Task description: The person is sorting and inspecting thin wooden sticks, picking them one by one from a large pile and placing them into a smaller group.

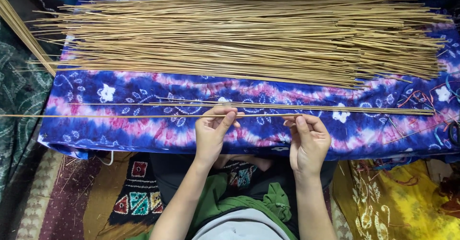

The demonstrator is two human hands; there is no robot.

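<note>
Thin bamboo stick (143,116), long and pale, held level above a low table draped in blue-and-pink tie-dye cloth (158,130), pinched between thumb and fingers of the left hand (212,133) and the right hand (309,142). Fingers closed lightly on the stick near its right end, the long free length running out well past the cloth's left edge. Likely very light, springy rather than stiff, prone to sag or whip at the unsupported tip and to snap or splinter if bent hard; best taken with a fingertip pinch at two points set apart, closer to the middle for balance. A few loose sticks (297,107) lying on the cloth just beyond the hands. Large heap of like sticks (249,36) spread across the far side. Patterned rugs (139,192) on the floor below.
</note>
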